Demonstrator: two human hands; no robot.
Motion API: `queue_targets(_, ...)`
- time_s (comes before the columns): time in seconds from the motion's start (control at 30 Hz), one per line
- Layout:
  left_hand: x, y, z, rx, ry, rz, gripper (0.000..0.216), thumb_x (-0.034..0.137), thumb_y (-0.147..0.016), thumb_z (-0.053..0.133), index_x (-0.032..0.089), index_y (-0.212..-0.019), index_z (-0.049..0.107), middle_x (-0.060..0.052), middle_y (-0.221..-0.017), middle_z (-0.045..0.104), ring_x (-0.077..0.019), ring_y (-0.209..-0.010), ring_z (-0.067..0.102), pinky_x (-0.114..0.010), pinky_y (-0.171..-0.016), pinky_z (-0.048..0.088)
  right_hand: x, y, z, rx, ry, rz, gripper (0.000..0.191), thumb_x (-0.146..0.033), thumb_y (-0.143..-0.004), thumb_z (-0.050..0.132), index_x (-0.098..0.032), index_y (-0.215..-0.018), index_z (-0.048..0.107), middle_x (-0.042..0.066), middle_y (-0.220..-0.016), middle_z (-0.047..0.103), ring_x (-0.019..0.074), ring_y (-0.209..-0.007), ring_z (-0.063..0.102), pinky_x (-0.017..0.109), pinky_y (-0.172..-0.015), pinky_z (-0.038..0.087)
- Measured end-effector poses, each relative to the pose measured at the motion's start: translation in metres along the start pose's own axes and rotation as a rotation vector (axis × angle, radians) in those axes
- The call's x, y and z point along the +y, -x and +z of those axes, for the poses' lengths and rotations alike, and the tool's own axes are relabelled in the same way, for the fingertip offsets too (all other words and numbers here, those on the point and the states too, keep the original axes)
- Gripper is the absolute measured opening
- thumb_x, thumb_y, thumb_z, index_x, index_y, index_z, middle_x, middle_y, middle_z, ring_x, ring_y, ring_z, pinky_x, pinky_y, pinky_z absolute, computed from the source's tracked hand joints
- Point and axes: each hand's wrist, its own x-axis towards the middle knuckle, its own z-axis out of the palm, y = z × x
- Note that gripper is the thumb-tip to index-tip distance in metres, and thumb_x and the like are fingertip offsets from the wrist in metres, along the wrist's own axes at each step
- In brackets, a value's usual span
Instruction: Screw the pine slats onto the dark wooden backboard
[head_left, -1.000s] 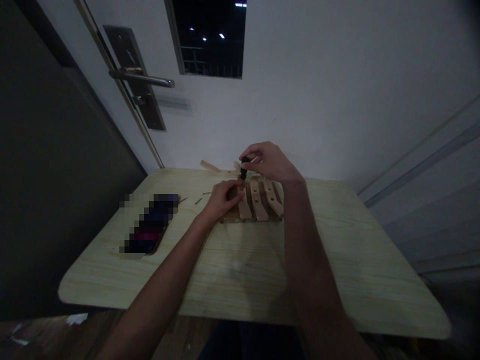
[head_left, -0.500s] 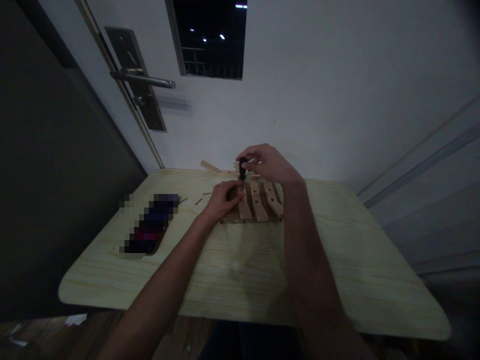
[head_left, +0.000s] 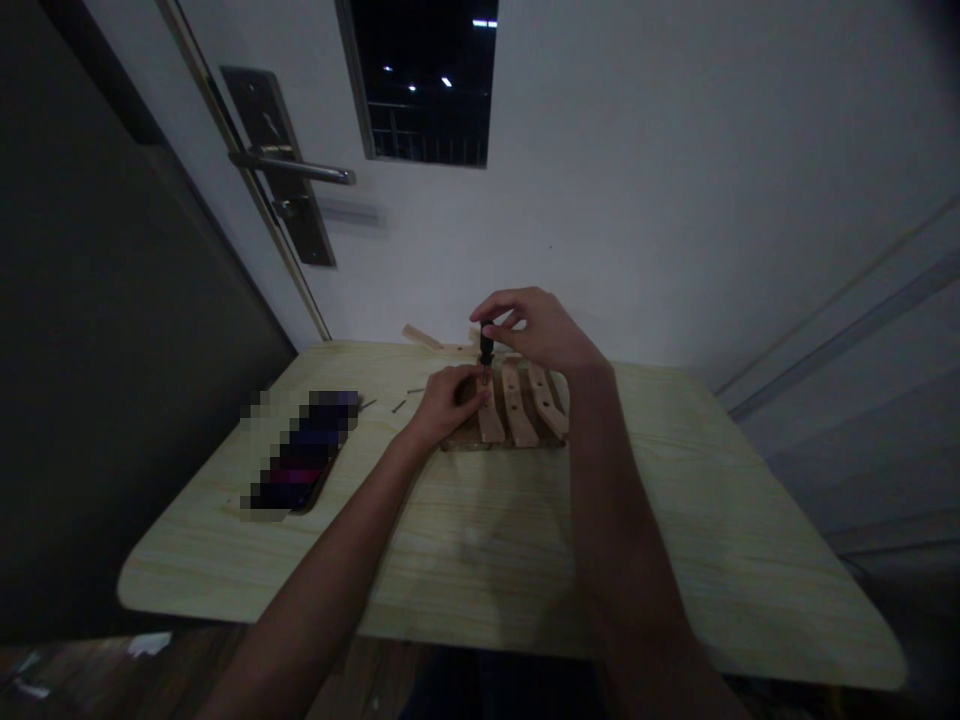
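Note:
A small wooden assembly of pale slats (head_left: 517, 410) on a darker base lies on the far middle of a light wooden table (head_left: 487, 540). My right hand (head_left: 536, 330) is closed round the black handle of a small screwdriver (head_left: 486, 346), held upright over the left slat. My left hand (head_left: 446, 400) rests on the assembly's left end, fingertips pinched at the screwdriver's tip; what they pinch is too small to make out.
A dark phone-like object (head_left: 304, 455), blurred out, lies on the table's left. A few small screws (head_left: 397, 405) lie between it and the assembly. Loose wooden strips (head_left: 424, 338) rest at the far edge by the white wall. A door with a metal handle (head_left: 292, 165) stands at left.
Hardly anything has changed. My right hand's fingers have shifted slightly on the screwdriver handle, and the view has tipped a little. The left hand and assembly stay put.

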Motion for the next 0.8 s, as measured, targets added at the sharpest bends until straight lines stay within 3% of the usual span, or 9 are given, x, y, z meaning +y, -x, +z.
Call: queue_targets(0.8, -0.0046, 0.0006, 0.0028, 0.004, 0.003, -0.007, 0.034, 0.037, -0.083, 0.062, 0.019, -0.111, 0.065, -0.008, -0.107, 0.071, -0.0245, -0.098, 0.064, -0.041, -0.089, 0.049, -0.0004, -0.0030, 0.0009, 0.087, -0.003, 0.037, 0.012, -0.011, -0.076, 0.066, -0.017, -0.084, 0.070, 0.004, -0.088, 0.071, 0.0139, -0.079, 0.063, 0.031, -0.076, 0.049)
